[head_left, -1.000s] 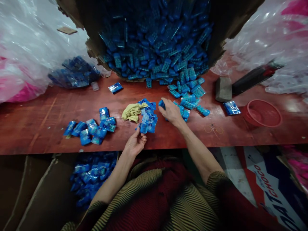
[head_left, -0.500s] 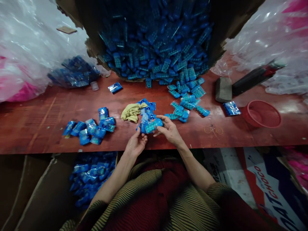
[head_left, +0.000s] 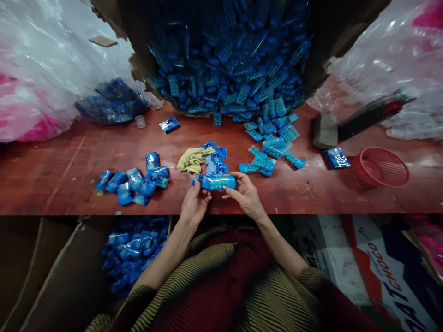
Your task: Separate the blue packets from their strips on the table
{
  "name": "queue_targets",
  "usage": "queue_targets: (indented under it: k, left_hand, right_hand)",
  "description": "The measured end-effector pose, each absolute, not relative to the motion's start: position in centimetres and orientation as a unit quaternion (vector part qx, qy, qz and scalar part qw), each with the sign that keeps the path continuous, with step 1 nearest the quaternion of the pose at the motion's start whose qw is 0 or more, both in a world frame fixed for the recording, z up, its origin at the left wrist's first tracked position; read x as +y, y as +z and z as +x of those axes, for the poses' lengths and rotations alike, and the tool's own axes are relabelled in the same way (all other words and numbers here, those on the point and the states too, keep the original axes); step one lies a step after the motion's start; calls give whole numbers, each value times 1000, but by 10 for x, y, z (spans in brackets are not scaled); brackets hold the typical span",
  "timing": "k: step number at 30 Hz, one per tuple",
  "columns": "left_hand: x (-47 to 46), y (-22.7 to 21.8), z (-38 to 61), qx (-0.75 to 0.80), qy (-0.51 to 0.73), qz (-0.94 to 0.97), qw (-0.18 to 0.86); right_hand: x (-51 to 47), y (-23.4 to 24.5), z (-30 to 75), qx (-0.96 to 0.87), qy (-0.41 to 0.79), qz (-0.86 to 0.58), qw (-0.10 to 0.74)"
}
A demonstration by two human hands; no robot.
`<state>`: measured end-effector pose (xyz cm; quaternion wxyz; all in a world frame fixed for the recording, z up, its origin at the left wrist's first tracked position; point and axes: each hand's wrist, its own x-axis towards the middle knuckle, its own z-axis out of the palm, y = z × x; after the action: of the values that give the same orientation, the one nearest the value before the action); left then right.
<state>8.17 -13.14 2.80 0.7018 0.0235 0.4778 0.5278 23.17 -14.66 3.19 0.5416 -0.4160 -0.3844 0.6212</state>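
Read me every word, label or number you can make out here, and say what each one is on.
"CHOCO": red capitals on the printed carton on the floor, right.
Large letters beside it, perhaps "DAT": cut off, uncertain.
Small white line along "CHOCO": too small to read.
White print on the loose packet beside the red basket: blurred.
The held packet between left hand and right hand: nothing legible.

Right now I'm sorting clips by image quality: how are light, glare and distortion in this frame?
Head view: dim overall, the carton nearly black inside; head view: white glare on the plastic bags at both sides; head view: the wide-angle lens stretches the corners; head view: the blue piece between left hand and right hand looks fairly sharp.
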Motion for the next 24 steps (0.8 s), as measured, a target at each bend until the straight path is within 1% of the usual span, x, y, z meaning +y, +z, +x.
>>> queue_targets:
  k: [7,9,13,15,17,20,24]
  left_hand:
    - [-134,28,83,462,561,77,682]
    - [-135,29,85,465,559,93,680]
    - [-134,32,88,458,540,91,700]
    - [-131,34,88,470,534,83,698]
    - [-129,36,86,488,519,72,698]
    - [-125,39,82,500,476,57,721]
    - [-124,36,74,456,451,60,765]
  right_hand:
    - [-155,21,222,-383,593,-441,554]
    - [-159,15,218,-433,539,-470,549]
    - [-167,4,210,-583,381,-507,508]
    - [-169,3,208,-629,349,-497,486]
    - [-170,5,207,-649,348,-480,476]
    - [-170,10,206,-631,385,-462,491]
    - [-166,8,206,-491,523,-452,530]
